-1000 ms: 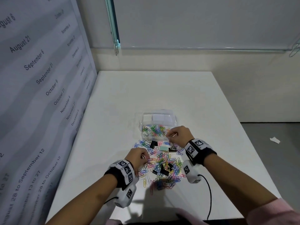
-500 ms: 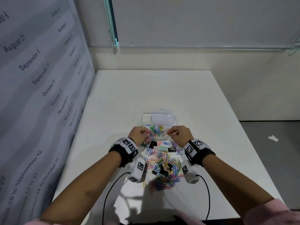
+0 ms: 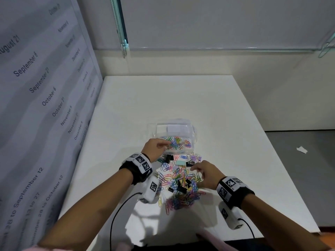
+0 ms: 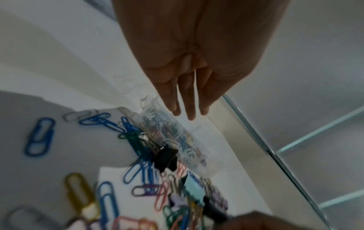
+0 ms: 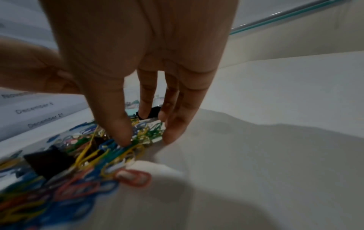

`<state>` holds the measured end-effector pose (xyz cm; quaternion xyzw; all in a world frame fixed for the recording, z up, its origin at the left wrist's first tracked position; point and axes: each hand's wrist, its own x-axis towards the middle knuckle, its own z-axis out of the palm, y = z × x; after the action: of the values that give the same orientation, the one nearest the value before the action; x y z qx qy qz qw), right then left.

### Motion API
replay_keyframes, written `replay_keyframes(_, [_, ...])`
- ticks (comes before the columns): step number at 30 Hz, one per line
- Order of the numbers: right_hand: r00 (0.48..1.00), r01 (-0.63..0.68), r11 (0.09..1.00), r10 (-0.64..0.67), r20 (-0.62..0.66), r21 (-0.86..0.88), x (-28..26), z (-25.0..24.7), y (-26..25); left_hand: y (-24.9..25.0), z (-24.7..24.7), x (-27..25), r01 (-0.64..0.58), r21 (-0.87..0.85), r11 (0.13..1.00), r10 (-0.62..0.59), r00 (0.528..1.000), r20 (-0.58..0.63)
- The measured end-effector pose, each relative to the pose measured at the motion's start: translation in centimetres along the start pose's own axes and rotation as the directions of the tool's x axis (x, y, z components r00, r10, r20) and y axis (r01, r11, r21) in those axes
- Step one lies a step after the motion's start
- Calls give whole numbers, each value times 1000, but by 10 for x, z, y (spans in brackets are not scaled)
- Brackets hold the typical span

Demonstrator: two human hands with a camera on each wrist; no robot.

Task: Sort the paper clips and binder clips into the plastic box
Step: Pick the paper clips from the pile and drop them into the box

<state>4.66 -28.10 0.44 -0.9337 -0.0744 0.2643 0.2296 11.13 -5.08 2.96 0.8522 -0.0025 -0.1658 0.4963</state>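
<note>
Nearest the person, a loose heap of paper clips (image 3: 179,185) in blue, green, yellow, pink and purple lies spread on the white worktop (image 3: 226,124), with several black binder clips (image 3: 182,186) mixed into it. The right hand (image 3: 204,173) hangs over the heap's right edge, fingers pointing down and spread; in the right wrist view the fingertips (image 5: 122,137) touch the tangled clips, but motion blur hides whether any clip is pinched between them.

Just past the heap, near the box, lie a black binder clip (image 3: 169,158), a pale mint one (image 3: 180,163) and a small lilac group (image 3: 195,157). The left wrist view blurs these strongly, and the lower corner of that picture is cut off by a dark shape.

Farther on stands the clear plastic box (image 3: 192,140), its near compartment holding a shallow layer of coloured paper clips; the far compartment shows only a pale rectangle, hard to read through the plastic. The left hand (image 3: 156,146) reaches over the box's near left corner. Its fingers (image 4: 189,105) hang straight and close together, holding nothing visible.

At the left rises a panel printed with dates (image 3: 36,87).
</note>
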Motion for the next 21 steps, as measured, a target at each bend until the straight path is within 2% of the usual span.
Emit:
replay_keyframes(3, [998, 57, 998, -57, 38, -12, 0, 6, 0, -4, 11, -16, -63, 85, 994, 60, 998, 35])
replay_keyframes(6, [997, 62, 998, -61, 37, -10, 4, 12, -4, -12, 25, -26, -92, 159, 983, 70, 987, 142])
replay_keyframes(8, [997, 72, 997, -72, 16, -14, 6, 16, -9, -18, 33, -30, -124, 287, 950, 54, 969, 241])
replay_keyframes(10, [997, 81, 997, -81, -7, 7, 9, 21, -13, -22, 41, -32, -148, 404, 903, 28, 957, 289])
replay_keyframes(15, [997, 48, 996, -43, -61, 71, 11, 26, -19, -27, 56, -38, -147, 440, 886, 24, 961, 274])
replay_keyframes(21, [998, -29, 983, 40, -57, 184, 8, 14, -15, -23, 49, -36, -146, 442, 885, 37, 969, 245])
